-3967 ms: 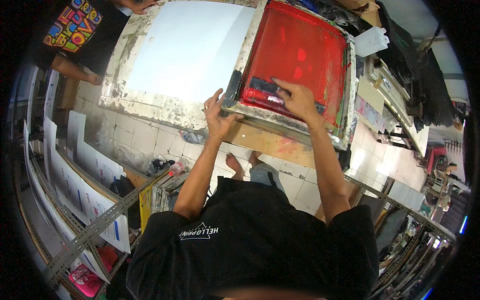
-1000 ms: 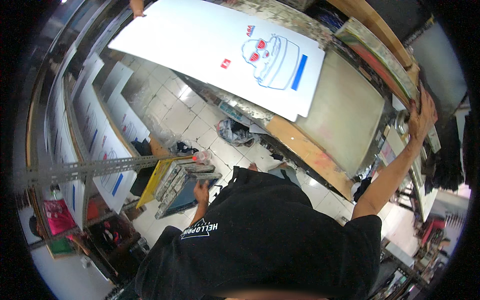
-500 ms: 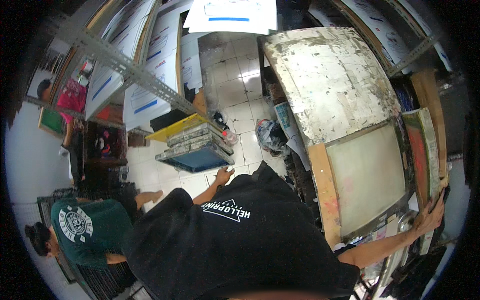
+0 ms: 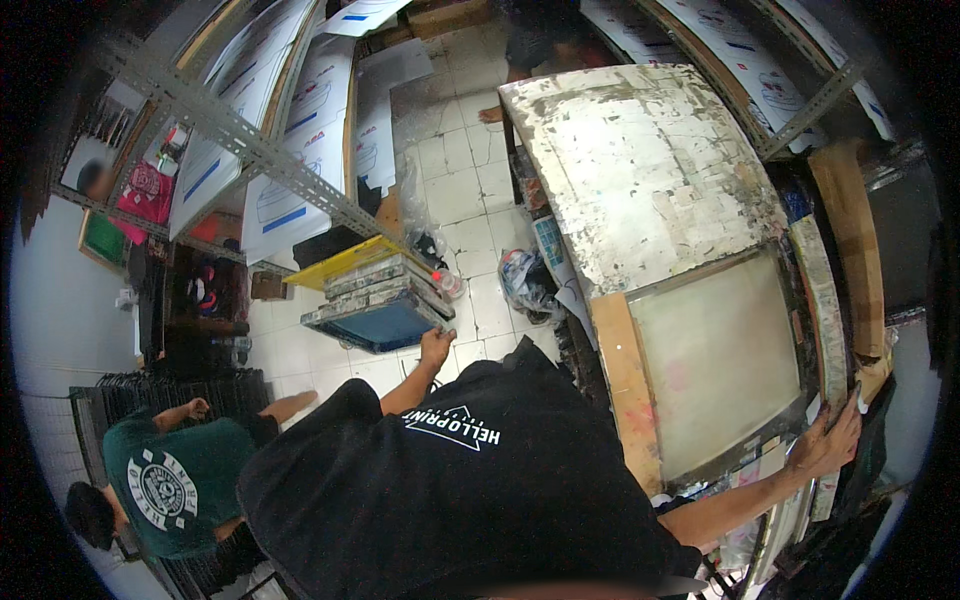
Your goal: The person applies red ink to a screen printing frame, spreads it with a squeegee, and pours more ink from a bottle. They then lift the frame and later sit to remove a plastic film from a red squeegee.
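So the right hand [image 4: 826, 440] was way out to the side, fingers partly bent over the edge of a long narrow-looking frame [image 4: 822, 300], which stood on edge just beyond the far right side of the surface [image 4: 665, 170]. My guess is the hand was there to steady it, since something thin on its edge looks tippy, but I couldn't tell how firmly it gripped.

Left hand [image 4: 436, 346] was down low at the near corner of a blue-meshed frame [image 4: 375, 325], fingers loosely curled. It was either touching that corner or right beside it; couldn't tell if it had hold of anything.

That frame sat at the near side of a stack of frames [image 4: 400, 278] next to a yellow board [image 4: 345, 262], probably bunched up to save floor room. Printed sheets [image 4: 312, 130] were spaced apart on the metal rack [image 4: 270, 155], I'd say so their faces didn't rub.
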The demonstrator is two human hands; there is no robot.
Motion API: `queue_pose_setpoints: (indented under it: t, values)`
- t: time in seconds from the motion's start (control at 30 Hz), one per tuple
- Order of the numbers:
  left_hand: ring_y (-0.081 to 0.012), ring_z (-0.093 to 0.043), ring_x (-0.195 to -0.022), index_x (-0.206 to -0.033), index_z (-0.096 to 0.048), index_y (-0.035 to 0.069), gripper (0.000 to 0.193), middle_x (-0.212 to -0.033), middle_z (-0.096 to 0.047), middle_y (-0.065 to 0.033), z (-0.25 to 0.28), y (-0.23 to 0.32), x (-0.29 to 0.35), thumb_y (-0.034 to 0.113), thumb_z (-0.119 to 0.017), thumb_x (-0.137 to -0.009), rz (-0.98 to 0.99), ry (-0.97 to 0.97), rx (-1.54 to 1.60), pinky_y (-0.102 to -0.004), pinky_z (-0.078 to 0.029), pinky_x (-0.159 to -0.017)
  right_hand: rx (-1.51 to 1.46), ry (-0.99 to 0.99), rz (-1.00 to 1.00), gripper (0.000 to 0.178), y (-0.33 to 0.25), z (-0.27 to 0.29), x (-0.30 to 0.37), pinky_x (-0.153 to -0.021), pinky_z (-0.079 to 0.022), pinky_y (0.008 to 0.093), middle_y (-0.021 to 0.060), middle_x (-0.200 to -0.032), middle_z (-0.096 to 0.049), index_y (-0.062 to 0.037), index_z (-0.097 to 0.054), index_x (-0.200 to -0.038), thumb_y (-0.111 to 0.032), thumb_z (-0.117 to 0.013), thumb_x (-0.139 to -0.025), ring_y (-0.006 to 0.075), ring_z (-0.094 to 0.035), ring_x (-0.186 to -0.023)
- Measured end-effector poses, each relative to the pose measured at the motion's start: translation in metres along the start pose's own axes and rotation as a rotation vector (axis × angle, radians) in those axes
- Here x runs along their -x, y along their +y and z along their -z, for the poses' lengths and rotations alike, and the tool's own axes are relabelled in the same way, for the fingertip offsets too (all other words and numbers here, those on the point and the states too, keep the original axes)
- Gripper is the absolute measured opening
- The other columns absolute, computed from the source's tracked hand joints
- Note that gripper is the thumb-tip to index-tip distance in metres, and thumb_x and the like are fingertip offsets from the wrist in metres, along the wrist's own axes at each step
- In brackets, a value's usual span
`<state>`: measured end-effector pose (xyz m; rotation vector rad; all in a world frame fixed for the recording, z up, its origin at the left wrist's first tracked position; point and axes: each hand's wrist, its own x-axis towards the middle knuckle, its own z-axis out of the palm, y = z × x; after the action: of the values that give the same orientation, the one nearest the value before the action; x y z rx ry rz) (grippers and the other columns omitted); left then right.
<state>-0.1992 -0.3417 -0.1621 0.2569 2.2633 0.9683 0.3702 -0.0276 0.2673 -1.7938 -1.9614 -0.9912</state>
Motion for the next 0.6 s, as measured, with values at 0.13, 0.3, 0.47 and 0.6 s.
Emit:
queue_pose_setpoints:
  t: [0.13, 0.3, 0.47, 0.6]
  values:
    - [-0.0137, -0.062, -0.076, -0.128, -0.053, -0.007, 0.058, -0.084, -0.068, -0.0098, -0.009, 0.065, 0.007, 0.023, -0.073, -0.083, -0.197, -0.018, 0.056, -0.0280, -0.050, -0.074, -0.065, 0.010, -0.003, 0.049, -0.007, -0.004, 0.008, -0.098, -0.035, 0.0447, 0.0097, -0.129, -0.057, -0.0194, -0.049, -0.138, -0.037, -0.050, -0.092, 0.0294, -0.050, -0.121]
    - [-0.0128, -0.062, -0.084, -0.130, -0.055, -0.002, 0.056, -0.089, -0.069, -0.0078, -0.040, 0.176, -0.001, 0.024, -0.073, -0.083, -0.525, -0.126, -0.024, -0.0287, -0.050, -0.077, 0.002, 0.015, 0.000, 0.049, -0.004, -0.004, 0.027, -0.097, -0.037, 0.0444, 0.0110, -0.128, -0.057, -0.0155, -0.053, -0.135, -0.039, -0.051, -0.092, 0.0303, -0.051, -0.120]
    - [-0.0119, -0.060, -0.094, -0.138, -0.047, 0.001, 0.054, -0.105, -0.067, -0.0033, -0.094, 0.298, 0.025, 0.020, -0.066, -0.091, -0.711, -0.540, 0.163, -0.0269, -0.048, -0.085, -0.137, -0.019, -0.145, 0.053, -0.035, 0.009, 0.051, -0.104, -0.033, 0.0491, 0.0125, -0.128, -0.059, -0.0185, -0.059, -0.130, -0.025, -0.068, -0.078, 0.0310, -0.052, -0.122]
    - [-0.0167, -0.063, -0.100, -0.141, -0.040, 0.000, 0.054, -0.113, -0.065, -0.0154, -0.126, 0.368, 0.098, 0.022, -0.059, -0.096, -0.672, -0.851, 0.375, -0.0280, -0.049, -0.078, -0.328, 0.010, -0.171, 0.058, -0.064, 0.018, 0.060, -0.094, -0.037, 0.0487, 0.0070, -0.117, -0.060, -0.0175, -0.061, -0.123, -0.024, -0.076, -0.068, 0.0274, -0.054, -0.113]
